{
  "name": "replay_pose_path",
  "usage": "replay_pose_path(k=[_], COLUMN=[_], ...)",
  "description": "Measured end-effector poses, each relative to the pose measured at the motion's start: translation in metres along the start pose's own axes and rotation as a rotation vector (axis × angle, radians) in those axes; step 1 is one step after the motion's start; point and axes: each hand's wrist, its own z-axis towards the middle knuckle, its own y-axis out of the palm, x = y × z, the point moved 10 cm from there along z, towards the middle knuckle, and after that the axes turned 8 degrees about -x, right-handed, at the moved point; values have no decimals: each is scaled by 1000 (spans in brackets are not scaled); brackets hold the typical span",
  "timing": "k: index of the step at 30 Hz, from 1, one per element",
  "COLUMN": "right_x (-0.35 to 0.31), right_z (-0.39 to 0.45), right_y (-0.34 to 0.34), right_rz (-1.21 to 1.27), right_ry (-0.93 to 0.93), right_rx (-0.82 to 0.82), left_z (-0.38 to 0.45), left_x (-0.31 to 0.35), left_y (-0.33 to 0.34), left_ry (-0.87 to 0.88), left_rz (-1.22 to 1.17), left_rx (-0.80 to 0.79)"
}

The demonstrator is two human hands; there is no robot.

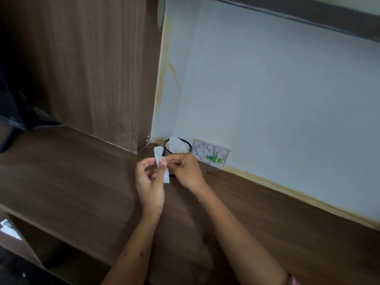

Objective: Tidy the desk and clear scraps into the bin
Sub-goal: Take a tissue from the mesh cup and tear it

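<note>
While the small black mesh bin (178,150) in the corner already holds a wad of white paper (177,145), one more scrap is in play, so I'd judge the job well along but not finished. The desk (72,171) shows bare brown wood wherever I can see it; no other scraps lie on it in view. What remains, by my reckoning, is to drop this last piece into the bin and perhaps see to the white plastic box (211,154) propped against the wall, though whether that counts as clutter I cannot say.

The white paper strip (161,165) hangs in the air between both hands, just in front of the bin and a little to its left. Its long axis runs nearly upright, leaning slightly: the top end tips away toward the wooden panel (92,68), the bottom end points down and toward the person's right. The left hand (149,182) pinches the strip near its middle with thumb and fingertip, the other fingers loosely curled. The right hand (185,169) pinches it from the other side at about the same height.
</note>
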Motion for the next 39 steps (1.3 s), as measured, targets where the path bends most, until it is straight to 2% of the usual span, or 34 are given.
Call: replay_pose_path(k=[2,9,13,20,27,33,39], right_x=[0,16,23,25,27,24,28], right_z=[-3,-18,-24,-32,-42,-46,-47], right_y=[-1,-20,-37,-59,-70,-80,-81], right_rz=[-18,287,460,797,756,600,536], right_ry=[-1,171,287,319,316,310,309], right_rx=[-58,12,31,34,89,140,123], left_z=[-2,2,3,4,2,3,4], left_x=[0,-19,-28,-36,-38,-34,-30], left_y=[1,0,-6,-14,-13,-16,-17], left_ry=[-30,-106,-164,-196,-203,-167,-144], left_rz=[4,-50,-114,-113,-123,-121,-154], left_rx=[7,-17,45,118,117,123,129])
